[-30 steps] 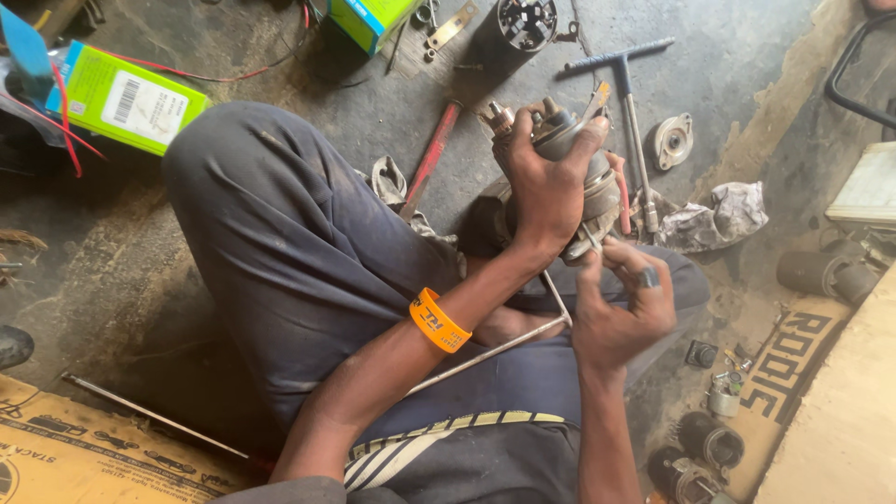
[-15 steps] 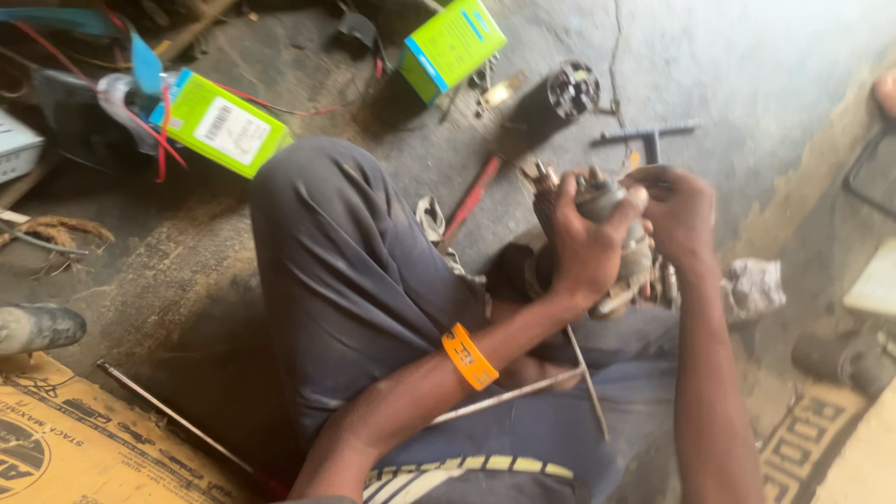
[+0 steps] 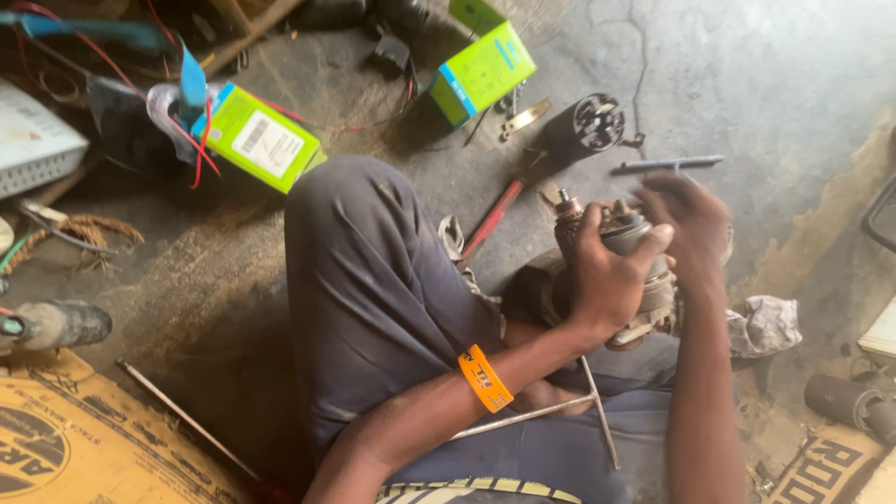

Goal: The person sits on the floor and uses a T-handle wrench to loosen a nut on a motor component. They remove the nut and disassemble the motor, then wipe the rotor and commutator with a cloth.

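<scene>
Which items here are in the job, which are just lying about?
In hand:
- left hand grips the metal motor unit
- right hand at its top

Lying about:
- two green boxes
- red-handled tool
- black cylinder
- rag

A grimy grey metal motor part (image 3: 623,271), roughly drum-shaped with a dark rounded top and a short brass-coloured stud jutting from its upper left, is held above the lap of a person seated on a concrete floor. It sits tilted, its lower end with a pale metal flange pointing toward the knees, much of its body hidden by the fingers wrapped round it.
</scene>
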A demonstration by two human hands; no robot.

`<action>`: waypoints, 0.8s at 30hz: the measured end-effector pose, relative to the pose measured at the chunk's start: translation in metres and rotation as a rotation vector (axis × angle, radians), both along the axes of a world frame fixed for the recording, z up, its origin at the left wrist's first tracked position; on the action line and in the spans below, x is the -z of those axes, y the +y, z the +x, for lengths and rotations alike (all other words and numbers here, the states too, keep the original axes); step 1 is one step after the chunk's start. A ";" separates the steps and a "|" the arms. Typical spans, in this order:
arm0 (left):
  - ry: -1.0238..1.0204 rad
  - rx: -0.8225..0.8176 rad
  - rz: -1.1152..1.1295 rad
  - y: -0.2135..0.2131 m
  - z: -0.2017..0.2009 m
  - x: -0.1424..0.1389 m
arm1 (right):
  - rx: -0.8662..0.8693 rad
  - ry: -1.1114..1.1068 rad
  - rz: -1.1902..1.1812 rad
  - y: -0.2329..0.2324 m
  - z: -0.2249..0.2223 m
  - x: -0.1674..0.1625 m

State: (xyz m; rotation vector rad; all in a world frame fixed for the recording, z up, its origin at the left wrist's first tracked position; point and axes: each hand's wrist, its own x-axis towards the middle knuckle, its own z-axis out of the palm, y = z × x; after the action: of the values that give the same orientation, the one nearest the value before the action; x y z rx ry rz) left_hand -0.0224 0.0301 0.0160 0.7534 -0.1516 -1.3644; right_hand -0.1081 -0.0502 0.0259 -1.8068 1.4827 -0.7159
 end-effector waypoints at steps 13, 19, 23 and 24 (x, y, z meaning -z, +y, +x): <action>-0.469 0.260 -0.095 -0.010 0.032 0.029 | -0.044 0.447 -0.143 0.106 0.006 -0.056; -0.863 0.442 -0.098 -0.017 0.067 0.009 | 0.265 0.499 -0.057 0.094 0.047 -0.059; -1.108 0.554 -0.086 -0.028 0.094 0.000 | 0.226 0.402 -0.156 0.098 0.047 -0.052; -1.144 0.549 -0.065 -0.030 0.102 0.001 | 0.225 0.390 -0.165 0.098 0.046 -0.051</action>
State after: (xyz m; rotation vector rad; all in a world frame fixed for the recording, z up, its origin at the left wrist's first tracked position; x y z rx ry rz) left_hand 0.0796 -0.0001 0.0147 1.4316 -1.3731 -1.2550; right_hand -0.0624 0.0479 0.0771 -2.0061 1.9555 -0.6316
